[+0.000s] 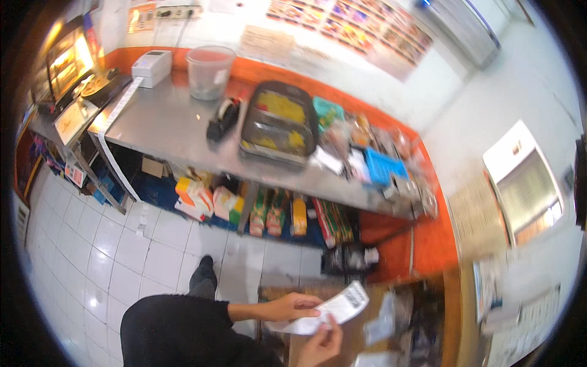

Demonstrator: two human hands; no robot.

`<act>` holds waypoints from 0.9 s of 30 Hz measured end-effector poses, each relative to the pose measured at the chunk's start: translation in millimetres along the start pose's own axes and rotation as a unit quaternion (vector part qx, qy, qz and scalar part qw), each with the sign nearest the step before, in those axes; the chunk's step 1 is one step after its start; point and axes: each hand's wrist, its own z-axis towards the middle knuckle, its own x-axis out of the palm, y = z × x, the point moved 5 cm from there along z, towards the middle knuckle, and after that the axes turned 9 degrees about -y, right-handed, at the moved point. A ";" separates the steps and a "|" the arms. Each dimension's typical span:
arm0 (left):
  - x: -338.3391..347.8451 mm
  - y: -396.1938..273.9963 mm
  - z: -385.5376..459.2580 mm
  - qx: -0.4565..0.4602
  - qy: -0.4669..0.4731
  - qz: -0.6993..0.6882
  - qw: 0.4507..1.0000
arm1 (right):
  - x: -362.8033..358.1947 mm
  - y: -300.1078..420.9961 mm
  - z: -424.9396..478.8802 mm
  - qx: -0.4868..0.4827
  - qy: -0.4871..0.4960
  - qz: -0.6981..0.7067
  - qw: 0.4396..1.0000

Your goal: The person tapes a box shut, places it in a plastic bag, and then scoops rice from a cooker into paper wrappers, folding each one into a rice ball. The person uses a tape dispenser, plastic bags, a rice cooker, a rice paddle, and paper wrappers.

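Observation:
Both my hands hold a white printed paper slip (pixel 341 309) over a wooden surface at the bottom of the view. My left hand (pixel 293 307) pinches its upper edge between thumb and fingers. My right hand (pixel 323 341) grips it from below with thumb and finger. The slip bears writing and a printed code at its upper right end. Clear plastic bags (pixel 383 321) lie on the wooden surface (pixel 305 353) to the right of the slip.
A steel table (pixel 169 124) carries a label printer (pixel 152 69) trailing a long strip (pixel 121 103), a plastic bucket (pixel 210 73), a dark food tray (pixel 279 121) and a blue basket (pixel 385 166). Boxes (pixel 195 197) fill its lower shelf. A black bag (pixel 344 259) sits on the tiled floor.

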 end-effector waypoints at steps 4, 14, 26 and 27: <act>-194.3 -67.5 -6.5 0.117 -0.209 0.103 0.965 | 202.8 71.2 -2.7 -0.112 0.243 0.055 0.962; -579.1 -199.6 -40.9 -0.001 -0.303 0.504 0.809 | 624.6 203.2 13.1 -0.305 0.321 0.076 0.894; -654.4 -202.8 14.3 -0.044 -0.099 0.378 0.919 | 622.6 166.8 -69.4 -0.037 0.297 0.185 0.936; -651.7 -204.6 11.9 -0.046 -0.105 0.346 0.931 | 624.3 139.9 -75.7 0.029 0.310 0.178 0.934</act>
